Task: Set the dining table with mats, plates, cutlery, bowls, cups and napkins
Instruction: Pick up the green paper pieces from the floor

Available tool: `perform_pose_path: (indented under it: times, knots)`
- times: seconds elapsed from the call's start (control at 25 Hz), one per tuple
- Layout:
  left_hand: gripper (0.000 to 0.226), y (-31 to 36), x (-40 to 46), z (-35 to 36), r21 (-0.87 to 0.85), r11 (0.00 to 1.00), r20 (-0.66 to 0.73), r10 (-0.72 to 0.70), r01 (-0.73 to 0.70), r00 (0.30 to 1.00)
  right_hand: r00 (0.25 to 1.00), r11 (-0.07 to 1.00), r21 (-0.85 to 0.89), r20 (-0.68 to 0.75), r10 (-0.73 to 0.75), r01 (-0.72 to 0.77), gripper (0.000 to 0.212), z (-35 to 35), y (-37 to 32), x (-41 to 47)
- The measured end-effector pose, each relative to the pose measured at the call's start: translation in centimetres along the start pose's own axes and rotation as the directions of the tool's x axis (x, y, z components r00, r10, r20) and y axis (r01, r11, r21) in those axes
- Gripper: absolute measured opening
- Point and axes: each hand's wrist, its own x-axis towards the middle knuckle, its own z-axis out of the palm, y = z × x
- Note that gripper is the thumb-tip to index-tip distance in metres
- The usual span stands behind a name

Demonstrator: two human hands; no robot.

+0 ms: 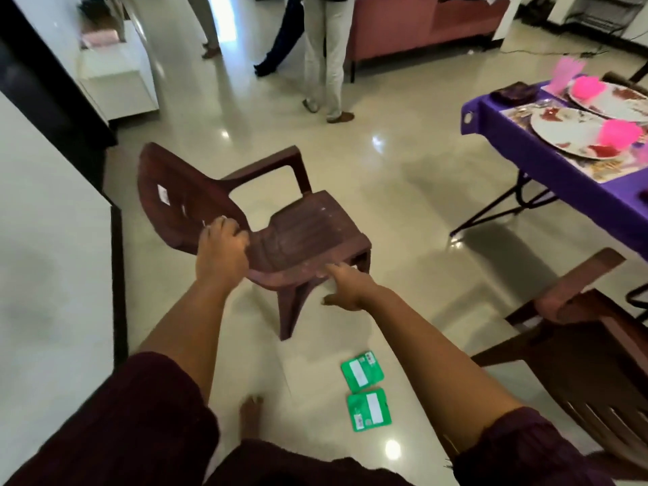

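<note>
A brown plastic chair (pixel 308 226) is tilted up off the floor in front of me. My left hand (pixel 221 250) grips the chair where the backrest meets the seat. My right hand (pixel 345 284) holds the seat's front edge from below, fingers hidden under it. At the right stands the dining table with a purple cloth (pixel 547 159). On it lie two white patterned plates (pixel 561 126), each with a pink bowl (pixel 620 133), plus a pink napkin holder (pixel 568 70) and a dark small dish (pixel 513 92).
Two green packets (pixel 364 389) lie on the glossy tile floor near my bare foot (pixel 250 413). A wooden chair (pixel 578 331) stands at the right. Two people's legs (pixel 324 54) are at the back, near a pink sofa (pixel 420 26). A white counter (pixel 52 275) runs along the left.
</note>
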Motion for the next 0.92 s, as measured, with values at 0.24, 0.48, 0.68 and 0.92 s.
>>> perform_pose_path:
  times: [0.24, 0.48, 0.68, 0.92]
  knots:
    - [0.077, -22.5, 7.0, -1.8, 0.318, 0.921, 0.17, 0.179, -0.226, 0.969, 0.977, 0.98, 0.046, -0.105, -0.186, 0.191, 0.074, -0.4, -19.4, 13.4]
    - [0.08, -27.3, 9.0, 3.7, 0.432, 0.746, 0.455, 0.305, -0.507, 0.837, 0.993, 0.99, -0.081, -0.027, -0.114, 0.112, 0.087, 4.6, -28.4, 18.8]
    - [0.048, -27.5, 12.3, 8.1, 0.275, 0.694, 0.253, 0.615, -0.665, 0.747, 0.98, 0.969, -0.216, -0.132, -0.147, 0.117, 0.064, 5.8, -26.7, 19.4]
    - [0.037, -21.7, 15.8, 8.9, 0.036, 0.514, 0.037, 0.856, -0.857, 0.515, 0.967, 0.97, -0.23, -0.214, -0.135, 0.084, 0.058, 3.2, -20.8, 15.7]
